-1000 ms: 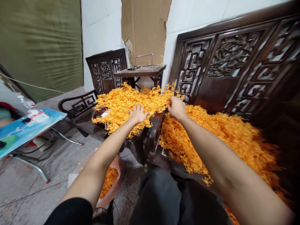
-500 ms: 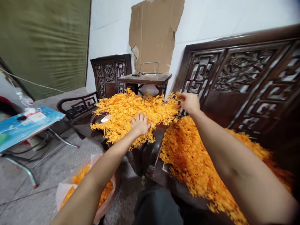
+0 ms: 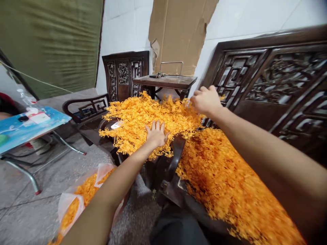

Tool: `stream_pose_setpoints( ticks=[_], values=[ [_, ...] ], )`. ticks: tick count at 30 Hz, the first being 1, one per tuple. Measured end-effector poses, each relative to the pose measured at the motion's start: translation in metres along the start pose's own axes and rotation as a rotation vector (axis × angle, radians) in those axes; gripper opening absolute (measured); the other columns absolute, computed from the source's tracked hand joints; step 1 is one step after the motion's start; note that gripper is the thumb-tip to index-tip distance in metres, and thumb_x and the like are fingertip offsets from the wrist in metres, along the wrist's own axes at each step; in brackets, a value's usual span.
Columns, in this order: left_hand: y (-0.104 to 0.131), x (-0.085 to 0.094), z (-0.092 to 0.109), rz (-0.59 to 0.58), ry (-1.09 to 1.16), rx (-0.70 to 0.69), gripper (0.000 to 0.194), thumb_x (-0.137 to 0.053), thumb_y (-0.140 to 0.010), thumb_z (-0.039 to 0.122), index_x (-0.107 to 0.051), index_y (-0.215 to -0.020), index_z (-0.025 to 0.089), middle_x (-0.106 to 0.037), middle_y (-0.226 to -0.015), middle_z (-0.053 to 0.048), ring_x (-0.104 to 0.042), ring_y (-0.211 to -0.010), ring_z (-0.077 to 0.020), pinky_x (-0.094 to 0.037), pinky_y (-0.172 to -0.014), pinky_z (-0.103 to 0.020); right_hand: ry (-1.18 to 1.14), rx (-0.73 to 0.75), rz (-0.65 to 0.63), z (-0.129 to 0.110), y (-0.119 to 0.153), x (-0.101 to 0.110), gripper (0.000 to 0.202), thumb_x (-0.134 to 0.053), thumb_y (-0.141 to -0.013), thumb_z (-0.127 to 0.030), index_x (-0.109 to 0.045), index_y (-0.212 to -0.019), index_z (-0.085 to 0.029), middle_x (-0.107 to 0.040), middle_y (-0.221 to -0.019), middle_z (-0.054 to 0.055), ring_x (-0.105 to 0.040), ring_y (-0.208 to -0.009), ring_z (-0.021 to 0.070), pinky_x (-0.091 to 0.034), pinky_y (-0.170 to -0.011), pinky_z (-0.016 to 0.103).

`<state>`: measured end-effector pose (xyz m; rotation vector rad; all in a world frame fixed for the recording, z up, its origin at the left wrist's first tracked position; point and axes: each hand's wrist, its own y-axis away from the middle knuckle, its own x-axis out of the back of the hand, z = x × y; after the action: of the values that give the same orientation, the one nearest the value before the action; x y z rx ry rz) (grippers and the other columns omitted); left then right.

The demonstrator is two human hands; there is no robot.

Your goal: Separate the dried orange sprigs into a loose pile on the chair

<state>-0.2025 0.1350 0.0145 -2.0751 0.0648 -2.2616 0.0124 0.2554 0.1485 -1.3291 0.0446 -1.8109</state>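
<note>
A heap of orange flower-like pieces [image 3: 133,115] with thin curled tips covers a dark wooden stand in front of me. My left hand [image 3: 156,135] lies flat on the heap's near side, fingers spread. Over the right end of that heap, my right hand [image 3: 206,100] is raised with its fingers curled closed. The fingertips are turned away, so what they hold is hidden; blurred orange pieces lie right below them, and a small orange bit shows beside the wrist. A second, larger orange pile [image 3: 224,177] spreads over the dark wooden bench under my right forearm.
At lower left, a pinkish plastic bag [image 3: 66,204] of orange pieces is on the floor. A blue folding table [image 3: 58,119] with a bottle and tissues stands left. Behind are a small wooden table [image 3: 176,81] with a wire frame, a carved chair back [image 3: 122,75] and cardboard [image 3: 176,37].
My right hand has lifted slightly and turned, its knuckles now upward. The left hand stays spread on the heap. The camera view has shifted a little.
</note>
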Motion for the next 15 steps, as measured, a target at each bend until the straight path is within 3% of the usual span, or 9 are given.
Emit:
stream_pose_setpoints(
  ticks=[5, 8, 11, 15],
  values=[
    [0.007, 0.003, 0.002, 0.110, 0.102, 0.054, 0.081, -0.021, -0.097, 0.058, -0.006, -0.165, 0.016, -0.007, -0.172, -0.011, -0.004, -0.159, -0.0327, -0.009, -0.125, -0.066, 0.130, 0.125, 0.104, -0.025, -0.015, 0.134, 0.024, -0.051, -0.089, -0.013, -0.072, -0.094, -0.002, -0.069, -0.100, 0.013, -0.053, -0.112, 0.0224, -0.033, -0.093, 0.046],
    [0.012, 0.007, 0.001, 0.174, 0.117, 0.074, 0.085, -0.021, -0.096, 0.062, -0.007, -0.164, 0.013, -0.011, -0.171, -0.013, -0.008, -0.158, -0.0332, -0.013, -0.125, -0.064, 0.205, 0.168, 0.135, -0.045, -0.017, 0.197, 0.022, -0.050, -0.084, -0.009, -0.070, -0.090, -0.002, -0.069, -0.096, 0.011, -0.053, -0.113, 0.0223, -0.033, -0.092, 0.047],
    [0.014, 0.009, -0.002, 0.201, 0.132, 0.093, 0.091, -0.020, -0.094, 0.066, -0.006, -0.164, 0.010, -0.012, -0.171, -0.014, -0.011, -0.157, -0.0338, -0.016, -0.124, -0.062, 0.212, 0.170, 0.146, -0.070, 0.001, 0.239, 0.017, -0.052, -0.085, -0.011, -0.068, -0.085, -0.005, -0.068, -0.092, 0.009, -0.055, -0.113, 0.0237, -0.034, -0.094, 0.051],
    [0.011, 0.008, -0.005, 0.237, 0.112, 0.128, 0.097, -0.023, -0.091, 0.070, -0.005, -0.163, 0.008, -0.011, -0.171, -0.017, -0.011, -0.157, -0.0353, -0.017, -0.125, -0.059, 0.175, 0.126, 0.015, -0.099, 0.059, 0.271, 0.024, -0.053, -0.089, -0.021, -0.062, -0.068, -0.012, -0.065, -0.080, 0.008, -0.061, -0.102, 0.0235, -0.037, -0.095, 0.054]
  ],
)
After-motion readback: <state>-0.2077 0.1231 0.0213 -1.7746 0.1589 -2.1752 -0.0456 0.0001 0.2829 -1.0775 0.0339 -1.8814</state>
